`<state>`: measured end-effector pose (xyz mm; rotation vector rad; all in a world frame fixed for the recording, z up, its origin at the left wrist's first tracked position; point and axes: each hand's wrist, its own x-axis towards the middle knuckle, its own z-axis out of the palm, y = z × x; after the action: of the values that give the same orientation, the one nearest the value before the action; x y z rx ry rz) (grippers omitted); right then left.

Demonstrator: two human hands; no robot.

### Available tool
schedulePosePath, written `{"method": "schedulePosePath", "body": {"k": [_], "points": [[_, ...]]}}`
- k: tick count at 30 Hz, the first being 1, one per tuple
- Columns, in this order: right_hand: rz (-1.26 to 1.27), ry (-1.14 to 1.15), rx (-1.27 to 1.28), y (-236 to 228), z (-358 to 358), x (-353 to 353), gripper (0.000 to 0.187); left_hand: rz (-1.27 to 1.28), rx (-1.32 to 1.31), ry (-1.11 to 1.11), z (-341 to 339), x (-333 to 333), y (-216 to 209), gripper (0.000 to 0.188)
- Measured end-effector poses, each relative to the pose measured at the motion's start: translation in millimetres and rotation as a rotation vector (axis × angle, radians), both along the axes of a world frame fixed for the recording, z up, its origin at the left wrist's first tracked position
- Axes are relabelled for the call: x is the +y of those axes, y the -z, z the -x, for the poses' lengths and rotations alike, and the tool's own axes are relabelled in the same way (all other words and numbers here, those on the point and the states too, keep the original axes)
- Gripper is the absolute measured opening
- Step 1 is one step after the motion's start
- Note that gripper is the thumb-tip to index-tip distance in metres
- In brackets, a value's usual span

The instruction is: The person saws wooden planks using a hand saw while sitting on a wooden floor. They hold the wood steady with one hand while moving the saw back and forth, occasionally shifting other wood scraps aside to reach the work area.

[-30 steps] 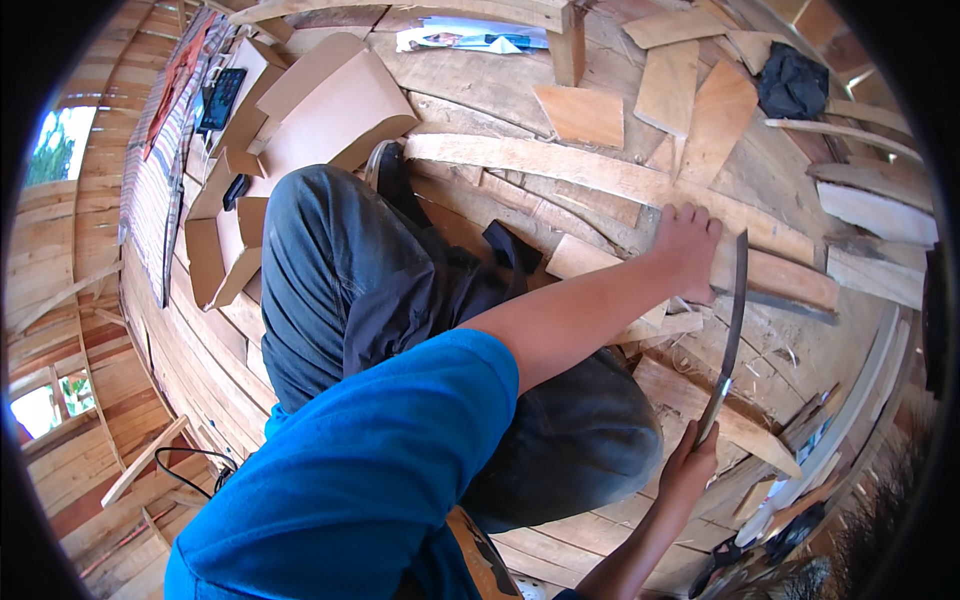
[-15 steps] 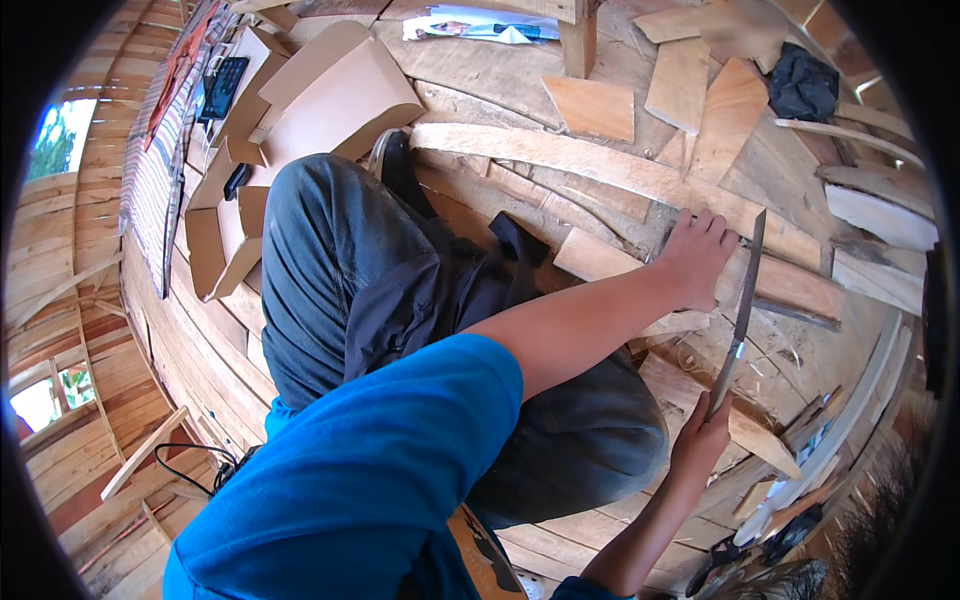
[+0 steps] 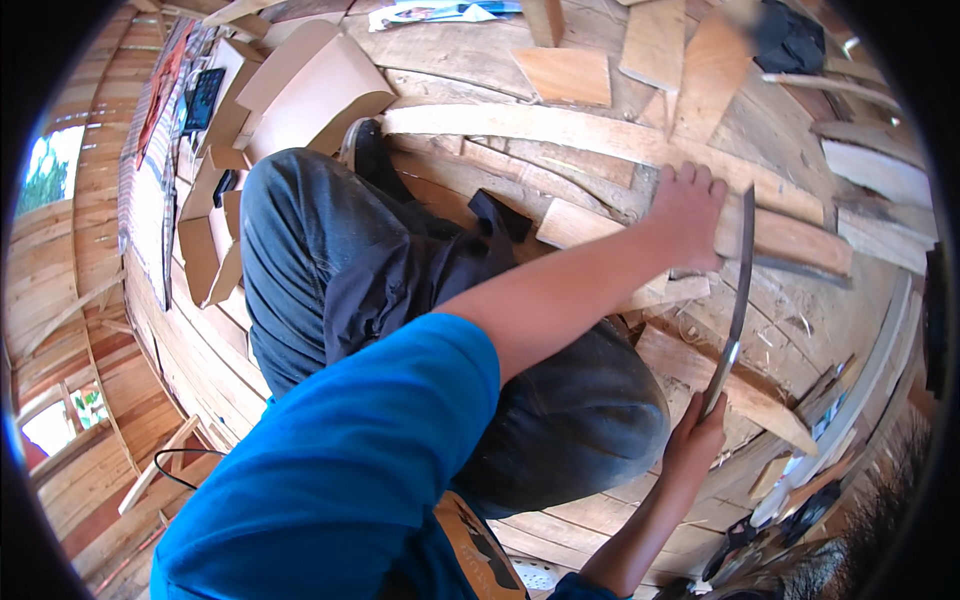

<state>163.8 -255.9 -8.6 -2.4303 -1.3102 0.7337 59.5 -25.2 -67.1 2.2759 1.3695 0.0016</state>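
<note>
My left hand presses down on a wooden board, its fingers over the far edge. The board lies crosswise on the floor, and part of it is hidden beneath my hand and forearm. In my right hand is the handle of a long narrow metal blade. I cannot tell whether it is a saw or a long knife. The blade points away from me and crosses over the board, just right of my left hand. Whether its edge touches the wood is unclear.
A long curved plank lies beyond the board. Wood offcuts and a black bag are farther away. An open cardboard box lies at left. Stacked timber stands at right. My bent knees are close below my left forearm.
The whole view has shifted slightly, with far things now higher and to the left. Both hands keep their holds; the blade stays beside my left hand at nearly the same angle.
</note>
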Motion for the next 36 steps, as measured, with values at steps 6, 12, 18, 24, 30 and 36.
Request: {"method": "schedulePosePath", "body": {"k": [6, 12, 18, 24, 30, 36], "points": [[-0.144, -0.089, -0.013, 29.5, -4.6, 52.9, 0.016, 0.063, 0.013, -0.011, 1.9, 4.8, -3.7, 0.092], [0.007, -0.012, 0.037, -3.9, -3.7, -4.0, 0.015, 0.015, 0.012, -0.003, 0.1, 0.8, -1.5, 0.092], [-0.159, -0.101, -0.014, 35.3, -11.9, 47.2, 0.015, 0.027, 0.023, -0.002, 0.0, 3.2, -1.2, 0.091], [-0.003, -0.014, 0.04, 7.7, -7.2, 5.8, 0.015, 0.021, 0.034, -0.024, 0.1, 4.1, 0.7, 0.091], [-0.141, -0.049, 0.01, 18.6, -3.9, 27.4, 0.016, 0.004, 0.055, -0.005, 0.0, 2.3, -0.6, 0.092], [-0.022, -0.019, 0.04, 10.3, -8.3, 20.9, 0.014, 0.002, 0.051, -0.018, -0.6, 5.3, 3.4, 0.091]]}}
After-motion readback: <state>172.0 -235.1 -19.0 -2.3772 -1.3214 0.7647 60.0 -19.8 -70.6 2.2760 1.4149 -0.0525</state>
